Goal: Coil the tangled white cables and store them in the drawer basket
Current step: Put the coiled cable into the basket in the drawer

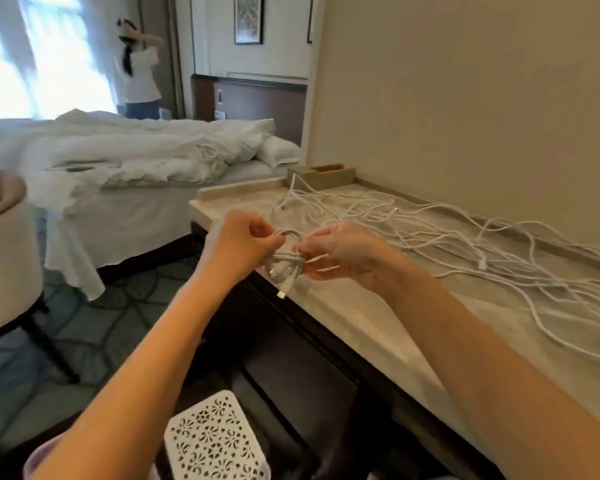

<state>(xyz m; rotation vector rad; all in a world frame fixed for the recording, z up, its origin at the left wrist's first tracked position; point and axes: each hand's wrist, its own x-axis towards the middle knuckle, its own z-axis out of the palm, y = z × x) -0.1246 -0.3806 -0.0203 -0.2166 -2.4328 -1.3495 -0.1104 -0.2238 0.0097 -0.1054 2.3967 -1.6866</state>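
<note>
A small coiled white cable (286, 261) hangs in the air between both hands, above the front edge of the marble counter (378, 327). My left hand (238, 242) pinches the coil's upper left side. My right hand (343, 252) grips its right side with curled fingers. One connector end (282, 293) dangles below the coil. Several loose white cables (465, 237) lie tangled across the counter to the right. A white perforated basket (212, 441) sits low in front of me, in the open dark drawer.
A tan desk organiser (321, 174) stands at the counter's far end against the beige wall. To the left is an unmade bed (136, 157) and a round chair (0, 244). A person (137, 71) stands by the bright window.
</note>
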